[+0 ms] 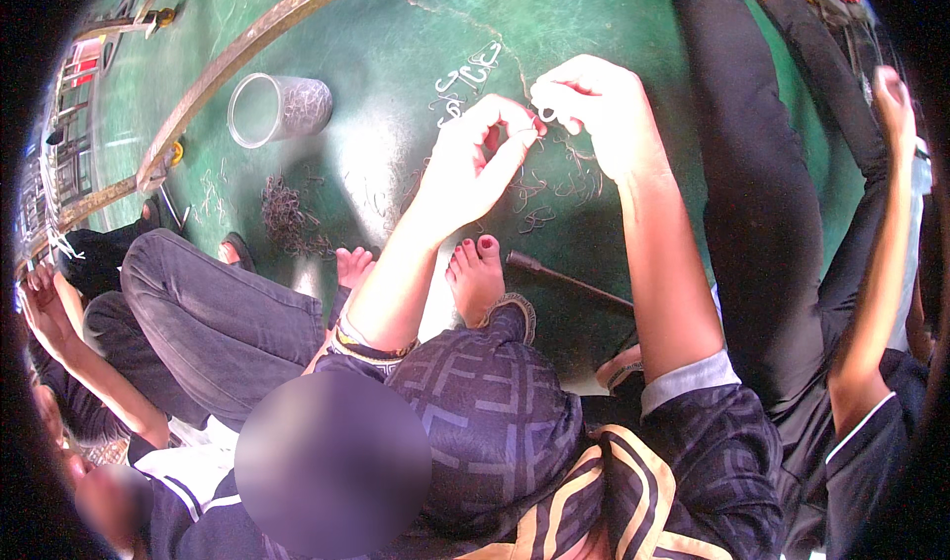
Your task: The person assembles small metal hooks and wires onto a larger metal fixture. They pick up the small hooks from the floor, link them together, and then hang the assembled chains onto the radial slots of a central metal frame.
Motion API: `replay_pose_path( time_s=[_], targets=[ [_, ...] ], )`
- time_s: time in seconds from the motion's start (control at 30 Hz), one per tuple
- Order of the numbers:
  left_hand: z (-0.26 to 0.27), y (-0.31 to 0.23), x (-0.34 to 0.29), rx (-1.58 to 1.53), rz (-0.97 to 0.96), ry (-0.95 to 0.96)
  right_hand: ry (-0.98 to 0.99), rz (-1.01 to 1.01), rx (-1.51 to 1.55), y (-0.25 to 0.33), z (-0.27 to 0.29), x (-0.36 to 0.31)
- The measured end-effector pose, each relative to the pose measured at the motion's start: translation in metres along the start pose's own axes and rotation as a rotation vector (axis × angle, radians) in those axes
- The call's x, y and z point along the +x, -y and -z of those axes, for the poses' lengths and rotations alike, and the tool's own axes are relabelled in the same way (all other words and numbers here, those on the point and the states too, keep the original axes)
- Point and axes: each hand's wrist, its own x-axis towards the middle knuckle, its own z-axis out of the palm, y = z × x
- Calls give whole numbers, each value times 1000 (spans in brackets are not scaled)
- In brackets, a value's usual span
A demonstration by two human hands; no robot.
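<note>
Both of my hands are raised close together above the green floor. My left hand (480,164) is closed in a pinch, thumb against forefinger; what is between the fingertips is too small to make out. In the fingers of my right hand (602,115) is a small white curved hook (546,114), almost touching the left fingertips. Just beyond the hands, several white hooks (473,73) lie scattered on the floor. Thin dark wire pieces (534,214) are spread on the floor below my hands.
A translucent plastic bucket (315,105) lies to the left, near a tangled heap of dark wire pieces (287,214). A long bar (223,60) crosses the far left. A dark-handled rod (569,280) lies by my feet. People sit close on the left and right, legs stretched out.
</note>
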Motion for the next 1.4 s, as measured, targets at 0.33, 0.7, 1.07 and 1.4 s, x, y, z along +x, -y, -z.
replay_pose_path(
  time_s=[0.33, 0.7, 1.07, 1.4],
  targets=[
    [-2, -1, 4, 41, 85, -7, -98, 94, -184, 21, -12, -8],
    [3, 41, -7, 543, -112, 4, -225, 303, -367, 23, 1, -10],
    [-71, 89, -76, 1122, -218, 510, -254, 272, -340, 16, 13, -5],
    [-84, 86, -59, 1130, -12, 496, -235, 227, -342, 13, 10, -4]
  ],
)
